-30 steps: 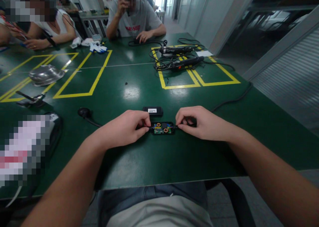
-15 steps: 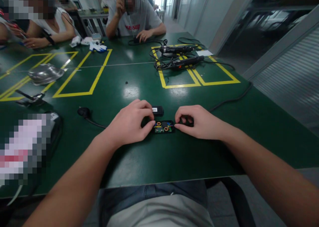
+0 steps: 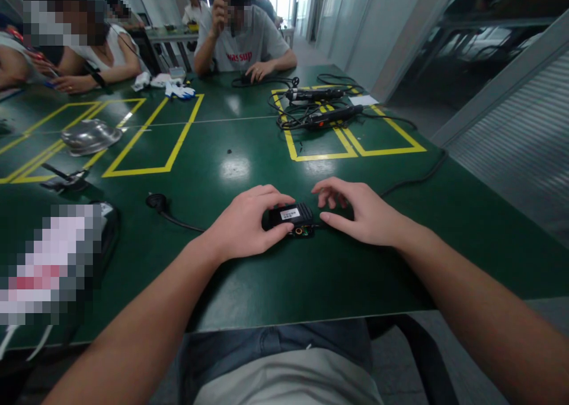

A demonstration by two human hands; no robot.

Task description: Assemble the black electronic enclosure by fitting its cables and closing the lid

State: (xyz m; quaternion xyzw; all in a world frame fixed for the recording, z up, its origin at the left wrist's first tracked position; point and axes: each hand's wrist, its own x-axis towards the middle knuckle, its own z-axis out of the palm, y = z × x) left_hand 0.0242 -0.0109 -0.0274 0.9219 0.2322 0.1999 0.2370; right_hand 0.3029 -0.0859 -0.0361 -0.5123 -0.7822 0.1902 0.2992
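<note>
Cover in left hand, above circuit board

The cover sat over part of the circuit board on the worktop.
The plug lay to their left, the bowl-like piece behind it and farther left. Gloves lay at the back left; two corded tools lay behind the cover, to the right, across taped rectangles, near a sheet.
</note>
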